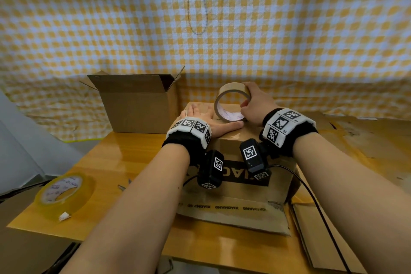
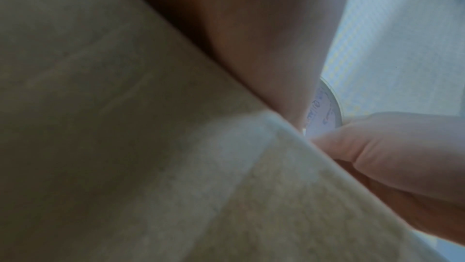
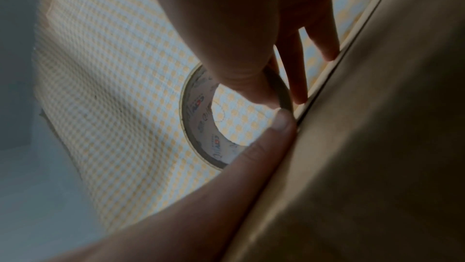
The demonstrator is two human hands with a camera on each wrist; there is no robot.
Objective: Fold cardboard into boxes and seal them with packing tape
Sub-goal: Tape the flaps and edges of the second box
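An open box [image 1: 135, 104] stands at ten o'clock of the closed box [image 1: 242, 162], a clear tape roll [image 1: 64, 196] at eight. The right hand [image 1: 255, 102] fingers pinch the brown tape roll [image 1: 231, 101]; the left hand [image 1: 204, 118] fingers press flat beside it.

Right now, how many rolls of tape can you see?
2. A brown tape roll stands on edge on top of the closed cardboard box, held by the right hand. A clear tape roll lies flat on the wooden table, near left. Others may be hidden.

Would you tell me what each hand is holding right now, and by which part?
The right hand grips the brown tape roll by its rim, thumb inside the core. The left hand holds nothing; it presses flat on the closed box.
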